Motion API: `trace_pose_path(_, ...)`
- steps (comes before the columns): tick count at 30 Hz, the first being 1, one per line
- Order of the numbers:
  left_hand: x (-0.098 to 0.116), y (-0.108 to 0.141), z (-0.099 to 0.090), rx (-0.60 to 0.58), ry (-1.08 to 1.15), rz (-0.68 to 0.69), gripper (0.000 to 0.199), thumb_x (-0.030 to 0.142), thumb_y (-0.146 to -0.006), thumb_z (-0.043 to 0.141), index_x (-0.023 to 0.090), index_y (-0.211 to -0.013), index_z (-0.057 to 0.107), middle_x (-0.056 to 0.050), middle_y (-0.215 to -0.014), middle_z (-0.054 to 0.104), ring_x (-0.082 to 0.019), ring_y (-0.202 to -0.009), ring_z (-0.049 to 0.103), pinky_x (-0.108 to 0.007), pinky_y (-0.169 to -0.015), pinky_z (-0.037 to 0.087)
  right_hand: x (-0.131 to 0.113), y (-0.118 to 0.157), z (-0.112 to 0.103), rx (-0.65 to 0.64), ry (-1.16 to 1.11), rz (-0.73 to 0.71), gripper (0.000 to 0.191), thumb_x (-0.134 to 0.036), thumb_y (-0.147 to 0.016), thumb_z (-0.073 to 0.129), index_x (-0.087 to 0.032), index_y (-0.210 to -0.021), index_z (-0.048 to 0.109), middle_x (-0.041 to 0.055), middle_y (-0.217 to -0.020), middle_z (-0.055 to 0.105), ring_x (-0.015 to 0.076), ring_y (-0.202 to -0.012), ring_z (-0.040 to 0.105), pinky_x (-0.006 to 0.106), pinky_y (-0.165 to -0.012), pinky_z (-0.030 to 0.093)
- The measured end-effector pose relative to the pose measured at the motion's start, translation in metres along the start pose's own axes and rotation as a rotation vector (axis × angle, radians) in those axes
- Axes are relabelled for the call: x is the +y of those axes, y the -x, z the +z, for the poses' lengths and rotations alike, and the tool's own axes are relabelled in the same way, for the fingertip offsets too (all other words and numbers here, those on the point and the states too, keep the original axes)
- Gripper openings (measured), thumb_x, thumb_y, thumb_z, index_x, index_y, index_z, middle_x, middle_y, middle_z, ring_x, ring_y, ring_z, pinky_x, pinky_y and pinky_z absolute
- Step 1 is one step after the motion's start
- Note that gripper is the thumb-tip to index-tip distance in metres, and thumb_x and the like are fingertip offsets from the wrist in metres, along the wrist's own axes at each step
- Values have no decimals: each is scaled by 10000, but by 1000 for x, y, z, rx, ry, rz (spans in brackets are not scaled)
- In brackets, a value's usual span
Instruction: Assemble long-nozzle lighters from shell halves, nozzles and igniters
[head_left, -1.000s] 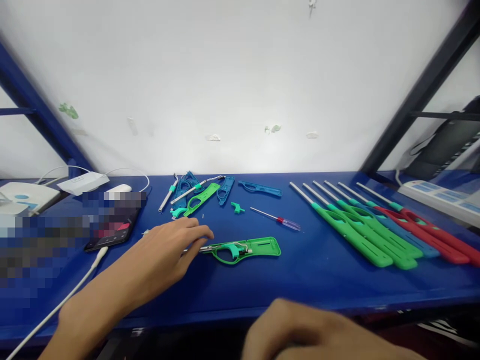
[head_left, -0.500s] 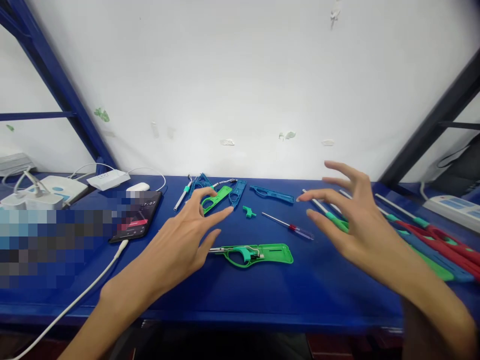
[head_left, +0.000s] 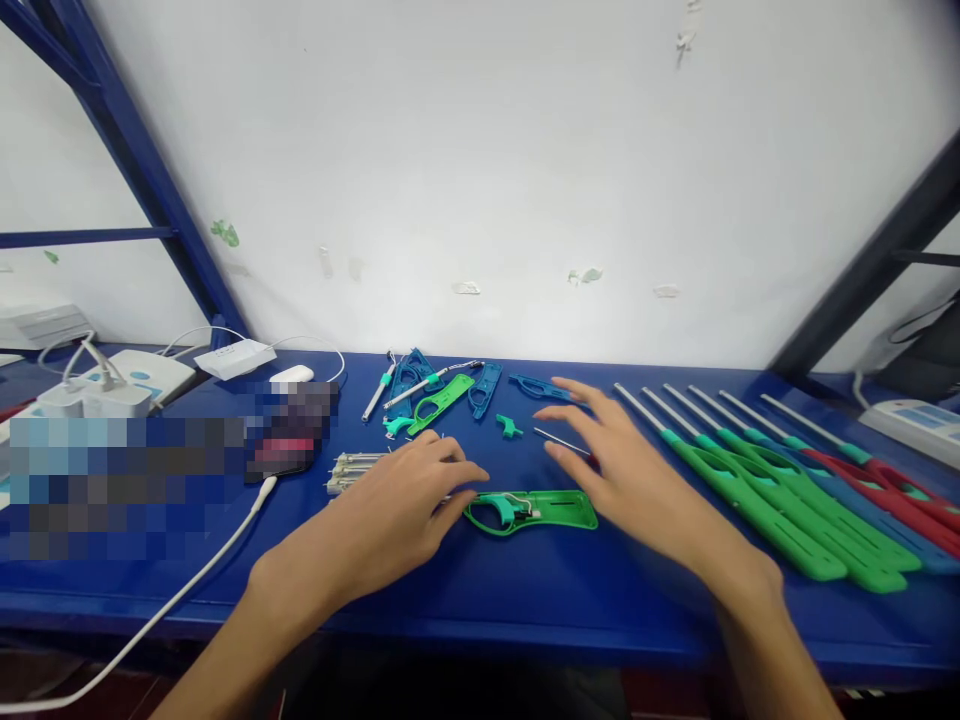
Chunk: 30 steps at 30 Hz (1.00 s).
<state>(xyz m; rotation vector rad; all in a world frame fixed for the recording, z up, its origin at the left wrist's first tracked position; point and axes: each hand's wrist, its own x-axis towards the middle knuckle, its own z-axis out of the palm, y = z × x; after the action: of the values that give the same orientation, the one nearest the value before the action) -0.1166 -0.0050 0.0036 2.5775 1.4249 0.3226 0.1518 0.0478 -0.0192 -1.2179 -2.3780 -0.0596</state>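
Observation:
My left hand point(head_left: 397, 490) is beside the metal tube end of an opened green lighter half point(head_left: 562, 508). Its thumb and index finger are slightly apart around the tube; whether they touch it is hard to see. A teal trigger point(head_left: 510, 510) and thin wires sit inside that shell. My right hand point(head_left: 630, 460) is open above the table, fingers spread, partly covering a screwdriver point(head_left: 559, 438) whose handle is mostly hidden. A loose teal trigger point(head_left: 508, 427) lies behind the shell. Several small metal-and-clear parts point(head_left: 352, 470) lie in a row left of my left hand.
Assembled stick lighters point(head_left: 757, 490) in green, blue and red line the right side. Blue shell halves point(head_left: 486, 390), a green shell half point(head_left: 442, 403) and metal tubes point(head_left: 416, 390) lie at the back. A phone point(head_left: 289, 440), white cable point(head_left: 217, 560) and power strip point(head_left: 112, 400) occupy the left.
My right hand has moved left and lower, over the screwdriver. My left hand has dropped towards the lighter's tube, thumb and index finger closer together. The view has shifted slightly.

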Motion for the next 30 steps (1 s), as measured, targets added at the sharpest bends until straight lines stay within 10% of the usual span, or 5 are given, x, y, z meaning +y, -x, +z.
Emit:
trace_pose_path(12, 3, 3, -1, -163, 46, -67, 382, 469, -1015, 622, 283, -1349, 642, -70, -1324, 587, -313, -1200, 613, -474, -1006, 495, 2, -74, 44, -118, 261, -122, 322, -404, -997, 667, -184, -1232, 665, 94, -1288, 668, 247, -1131, 666, 486, -968, 567)
trace_pose_path(22, 9, 7, 2, -128, -5, -23, 399, 395, -984, 685, 234, -1348, 651, -132, -1347, 595, -368, -1298, 579, -569, -1095, 471, -6, -64, 54, 17, 157, -189, 229, -337, -1004, 664, -177, -1165, 686, 66, -1176, 709, 224, -1066, 688, 481, -977, 560)
trace_pose_path(30, 17, 5, 8, -86, -35, -24, 532, 441, -983, 672, 159, -1429, 608, -234, -1424, 574, -449, -1360, 541, -627, -1103, 456, -12, -55, 26, 246, -71, 44, 257, -462, -943, 700, -218, -1018, 736, 43, -937, 791, 270, -1061, 712, 541, -1084, 459)
